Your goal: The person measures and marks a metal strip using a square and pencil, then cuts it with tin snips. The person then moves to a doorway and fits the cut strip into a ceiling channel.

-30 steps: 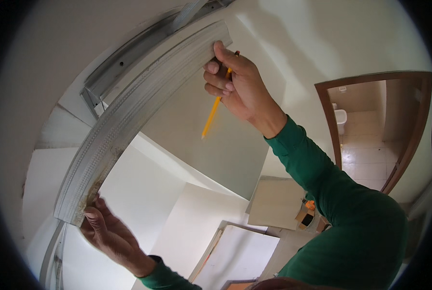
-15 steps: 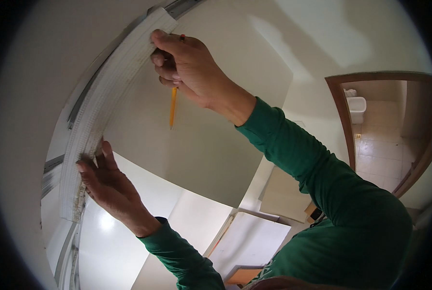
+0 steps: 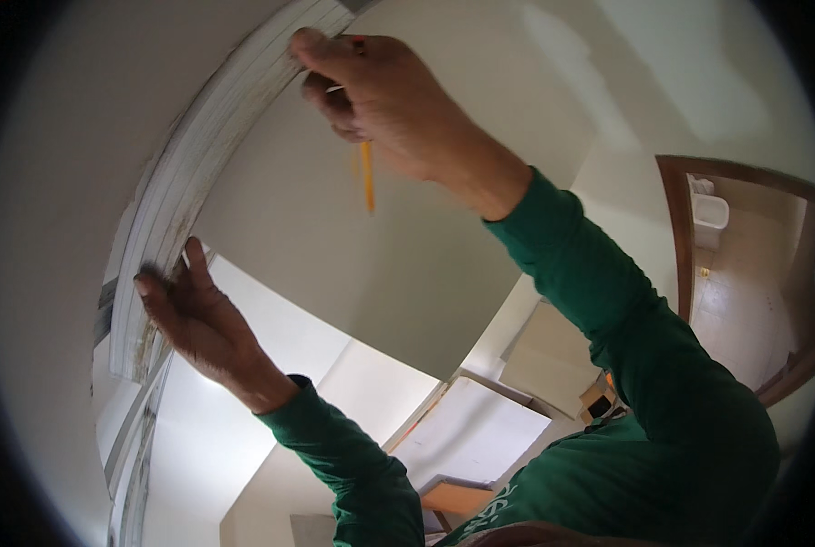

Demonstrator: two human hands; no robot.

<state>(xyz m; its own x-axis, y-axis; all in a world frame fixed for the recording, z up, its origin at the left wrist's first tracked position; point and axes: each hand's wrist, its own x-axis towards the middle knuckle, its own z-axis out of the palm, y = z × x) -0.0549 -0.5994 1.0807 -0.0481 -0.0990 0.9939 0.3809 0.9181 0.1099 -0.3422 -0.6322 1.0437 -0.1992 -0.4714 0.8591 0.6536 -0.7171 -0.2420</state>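
Observation:
A long, narrow whitish strip [image 3: 208, 137] with a layered, grooved face curves along the upper left, lying against the edge of an opening in the pale surface. Near its lower end my left hand [image 3: 205, 321] grips it, thumb on the face and fingers at the far edge. Toward the top end, my right hand [image 3: 396, 102] pinches the strip's edge between thumb and fingers. A yellow pencil [image 3: 368, 180] is also tucked in that right hand and hangs point down. The ends of the fingers behind the strip are hidden.
A metal channel [image 3: 106, 310] shows beside the strip's lower part, and a rail [image 3: 134, 428] runs on below. At right stands a brown-framed doorway [image 3: 681, 237] with a white basin [image 3: 710, 211] beyond. A white board [image 3: 467, 428] lies low in the room.
Both hands have moved the strip upward against the opening's edge, covering the dark metal channel seen along it before. The view has shifted slightly too.

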